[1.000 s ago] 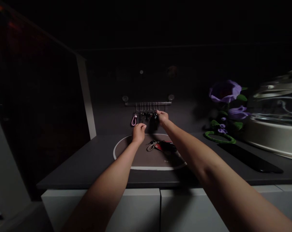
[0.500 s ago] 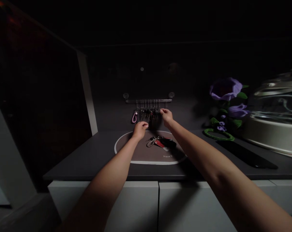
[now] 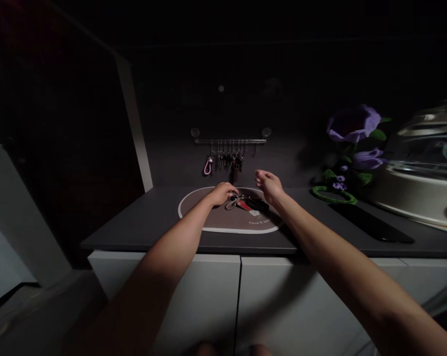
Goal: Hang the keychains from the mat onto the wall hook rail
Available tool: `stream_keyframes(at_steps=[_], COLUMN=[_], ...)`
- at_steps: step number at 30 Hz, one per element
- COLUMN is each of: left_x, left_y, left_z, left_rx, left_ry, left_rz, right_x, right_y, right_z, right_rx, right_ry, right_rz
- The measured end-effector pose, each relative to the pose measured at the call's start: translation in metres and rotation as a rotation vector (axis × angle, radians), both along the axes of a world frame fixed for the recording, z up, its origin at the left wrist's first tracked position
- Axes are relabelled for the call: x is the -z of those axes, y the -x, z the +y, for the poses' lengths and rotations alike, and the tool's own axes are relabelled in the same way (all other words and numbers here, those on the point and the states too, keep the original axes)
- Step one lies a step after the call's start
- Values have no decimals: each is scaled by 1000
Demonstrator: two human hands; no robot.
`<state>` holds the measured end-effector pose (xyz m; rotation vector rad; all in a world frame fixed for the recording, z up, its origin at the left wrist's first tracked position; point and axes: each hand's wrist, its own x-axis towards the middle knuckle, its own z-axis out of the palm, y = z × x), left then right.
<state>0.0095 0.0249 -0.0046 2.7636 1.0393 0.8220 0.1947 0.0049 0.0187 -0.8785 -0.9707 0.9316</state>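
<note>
The scene is dim. My left hand [image 3: 222, 193] reaches down onto a round brown mat [image 3: 208, 222] with a white rim, its fingers curled right beside a bunch of keys [image 3: 245, 203] with a braided strap and a red tag. My right hand [image 3: 269, 184] hovers just right of the bunch, fingers loosely apart and nothing in them. On the wall behind, a rail with hooks [image 3: 230, 141] carries several keys [image 3: 228, 160] and a pink loop [image 3: 207, 166].
The mat lies on a dark countertop [image 3: 142, 222] over white cabinet doors [image 3: 275, 301]. Purple artificial flowers [image 3: 352, 128] with a green ring stand at the right, beside a flat black object [image 3: 371, 223] and a large pale lidded appliance [image 3: 423, 173]. A white post [image 3: 134, 123] rises at the left.
Both hands have come down from the hanging keys on the rail toward the mat. The left hand now reaches the key bunch, and the right hand has let go of the rail keys.
</note>
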Motion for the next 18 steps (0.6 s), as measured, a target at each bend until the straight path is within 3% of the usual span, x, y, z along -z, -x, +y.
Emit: stream_keyframes(at_steps=[9,18], left_x=[10,9], left_y=[3,5], left_z=[8,6], left_rx=[-27,-65], left_ry=[-38,-50], left_rz=[122,62], right_x=[11,14], right_y=[-7,-6], right_z=[-1,7], right_rx=[-151,-227], right_ry=[163,167], right_rz=[-14,-78])
